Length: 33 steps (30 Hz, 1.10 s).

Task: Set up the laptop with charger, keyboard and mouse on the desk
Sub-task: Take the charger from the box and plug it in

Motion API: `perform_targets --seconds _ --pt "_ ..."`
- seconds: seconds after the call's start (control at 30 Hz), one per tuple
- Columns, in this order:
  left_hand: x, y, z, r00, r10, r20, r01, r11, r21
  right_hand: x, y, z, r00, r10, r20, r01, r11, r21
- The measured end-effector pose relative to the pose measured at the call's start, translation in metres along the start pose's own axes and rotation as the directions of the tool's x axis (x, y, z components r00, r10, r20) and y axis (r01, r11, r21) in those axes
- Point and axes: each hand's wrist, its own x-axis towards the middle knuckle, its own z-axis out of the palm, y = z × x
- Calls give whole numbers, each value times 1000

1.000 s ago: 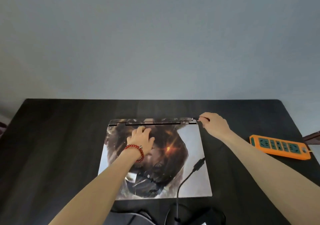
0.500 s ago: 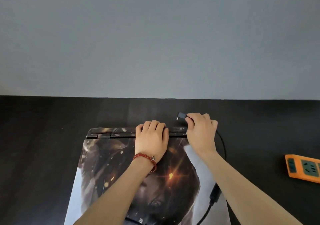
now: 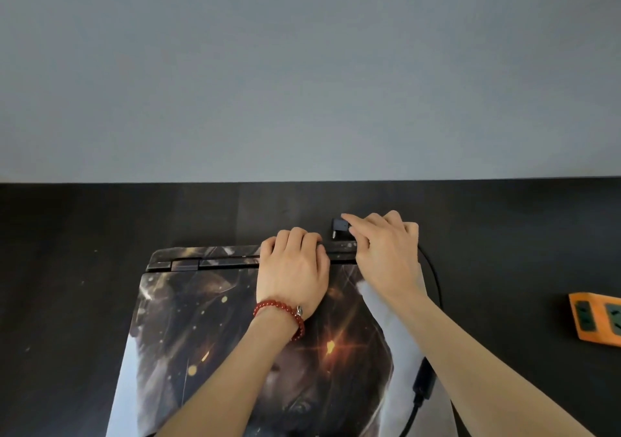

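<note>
Pinching charger plug [image 3: 338, 227], right hand [image 3: 386, 252], behind laptop [image 3: 235, 319]

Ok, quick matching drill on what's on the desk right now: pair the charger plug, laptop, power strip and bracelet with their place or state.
Things:
1. charger plug
2. laptop
3. power strip
4. bracelet

States:
A. closed, lid down under the left hand
B. pinched by the right hand behind the laptop's rear edge
C. orange, at the desk's right edge
D. red beads on the left wrist

Pairs: 1-B, 2-A, 3-C, 4-D
</note>
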Motion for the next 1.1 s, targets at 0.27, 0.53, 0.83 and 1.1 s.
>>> perform_targets --seconds 0.27,0.53,0.83,1.1 --pt "-1 -3 1 998 -67 -16 66 997 -51 3 0 2 992 -119 51 119 993 -3" --pt "-1 -2 2 997 -73 -14 72 995 -76 11 1 4 979 -57 198 44 997 69" --pt "-1 -1 2 989 -142 -46 138 986 -91 11 0 3 972 -92 215 78 994 71" --pt "-1 -1 1 989 -141 -43 137 987 -81 17 -1 3 963 -102 248 91 994 58"
